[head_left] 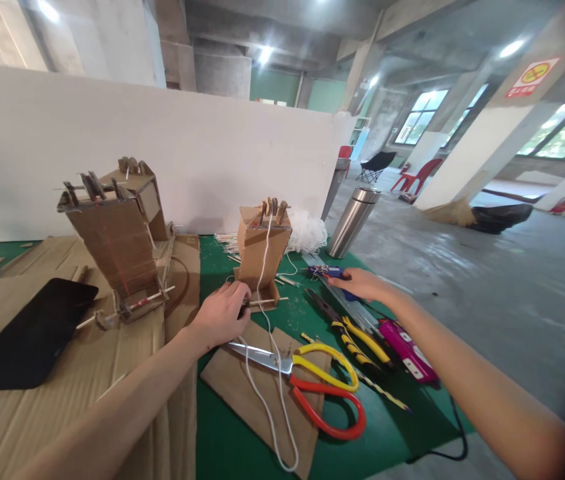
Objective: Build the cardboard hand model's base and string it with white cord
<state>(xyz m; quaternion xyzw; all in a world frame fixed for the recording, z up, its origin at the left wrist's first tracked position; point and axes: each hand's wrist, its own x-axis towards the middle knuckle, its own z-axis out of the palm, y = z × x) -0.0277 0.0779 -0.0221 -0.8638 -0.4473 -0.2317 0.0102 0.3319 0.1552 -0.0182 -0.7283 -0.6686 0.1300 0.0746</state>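
Note:
My left hand (222, 313) is curled at the base of a small cardboard tower (261, 257), pinching a thin wooden stick (265, 302) that pokes out of its bottom. A white string (262, 373) runs down from the tower's top and over the table. My right hand (362, 285) reaches to the right and closes on the blue glue gun (329, 273), which lies on a bundle of clear glue sticks (352, 307).
Red-and-yellow scissors (312, 387) lie on a cardboard piece (262, 400) on the green mat (222, 440). Pliers (357, 337), a pink utility knife (407, 350), a steel flask (352, 222), a larger cardboard model (117, 247), a black tablet (32, 333), a white wall behind.

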